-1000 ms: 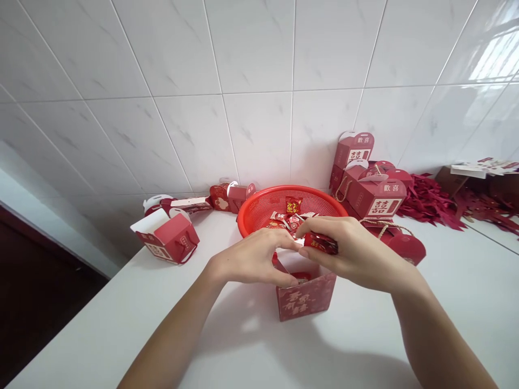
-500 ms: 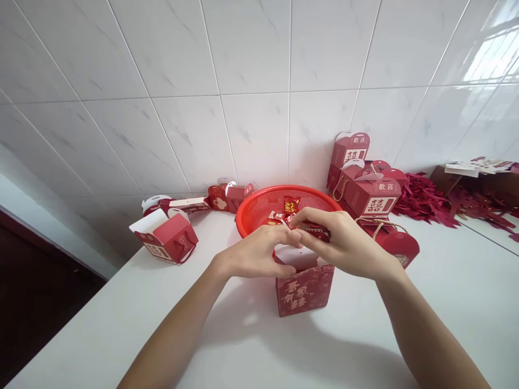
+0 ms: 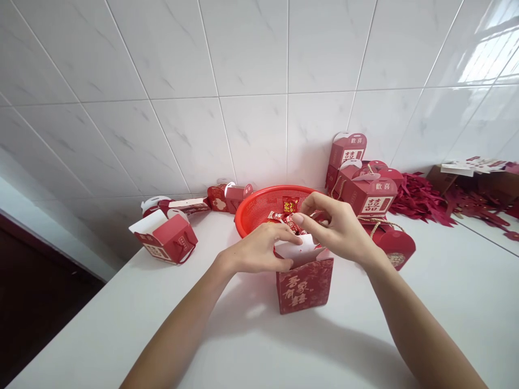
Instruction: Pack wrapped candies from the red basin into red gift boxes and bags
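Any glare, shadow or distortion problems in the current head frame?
Head view: window glare on the upper-right tiled wall; soft arm shadows across the white table; tile lines splay toward the sides, suggesting wide-angle distortion; the lower-left corner is very dark; printed characters on the front box remain readable.

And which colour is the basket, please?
The basket is bright orange-red, best seen in the head view.

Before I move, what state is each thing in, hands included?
Near box: upright, top open.
Left hand: fingers spread at the near box's opening.
Right hand: fingers curled above it; contents unclear.
Basket: upright, holding wrapped packets.
Box on the left: white-lined flap open.
Boxes on the right: piled up.
Red shreds: heaped loosely.
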{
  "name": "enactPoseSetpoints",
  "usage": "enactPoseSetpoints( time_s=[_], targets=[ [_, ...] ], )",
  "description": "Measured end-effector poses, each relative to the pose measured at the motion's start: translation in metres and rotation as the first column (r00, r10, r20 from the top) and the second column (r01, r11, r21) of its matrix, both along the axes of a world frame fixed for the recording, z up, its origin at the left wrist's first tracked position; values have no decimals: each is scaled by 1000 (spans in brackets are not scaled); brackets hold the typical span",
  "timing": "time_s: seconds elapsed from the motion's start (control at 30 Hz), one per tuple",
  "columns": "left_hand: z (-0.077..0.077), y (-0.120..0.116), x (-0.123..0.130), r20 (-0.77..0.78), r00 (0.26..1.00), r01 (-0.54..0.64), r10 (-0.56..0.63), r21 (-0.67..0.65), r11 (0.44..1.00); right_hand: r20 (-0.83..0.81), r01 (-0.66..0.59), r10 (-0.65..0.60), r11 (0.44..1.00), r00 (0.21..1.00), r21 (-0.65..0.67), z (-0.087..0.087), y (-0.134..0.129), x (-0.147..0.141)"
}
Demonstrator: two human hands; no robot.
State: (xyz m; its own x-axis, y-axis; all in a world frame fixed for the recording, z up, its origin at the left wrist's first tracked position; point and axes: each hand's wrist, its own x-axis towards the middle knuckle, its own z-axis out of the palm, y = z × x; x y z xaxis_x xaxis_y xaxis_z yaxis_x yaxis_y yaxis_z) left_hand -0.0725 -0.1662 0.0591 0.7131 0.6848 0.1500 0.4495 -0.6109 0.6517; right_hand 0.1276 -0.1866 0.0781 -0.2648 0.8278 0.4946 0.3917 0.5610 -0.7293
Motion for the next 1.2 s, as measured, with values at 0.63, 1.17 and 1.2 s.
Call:
enactPoseSetpoints(
  time_s=[0.63, 1.17, 1.2],
  targets=[
    [-1, 10, -4, 17, 1000, 18, -19, 41, 999, 11, -127, 127, 990, 992, 68, -10, 10, -4],
    [7, 7, -12, -43, 998, 44, -42, 59, 997, 428, -84, 95, 995, 899, -44, 10, 3, 33],
    [7, 7, -11, -47, 998, 34, -31, 70, 997, 449, -88, 105, 994, 887, -59, 10, 2, 36]
  ],
)
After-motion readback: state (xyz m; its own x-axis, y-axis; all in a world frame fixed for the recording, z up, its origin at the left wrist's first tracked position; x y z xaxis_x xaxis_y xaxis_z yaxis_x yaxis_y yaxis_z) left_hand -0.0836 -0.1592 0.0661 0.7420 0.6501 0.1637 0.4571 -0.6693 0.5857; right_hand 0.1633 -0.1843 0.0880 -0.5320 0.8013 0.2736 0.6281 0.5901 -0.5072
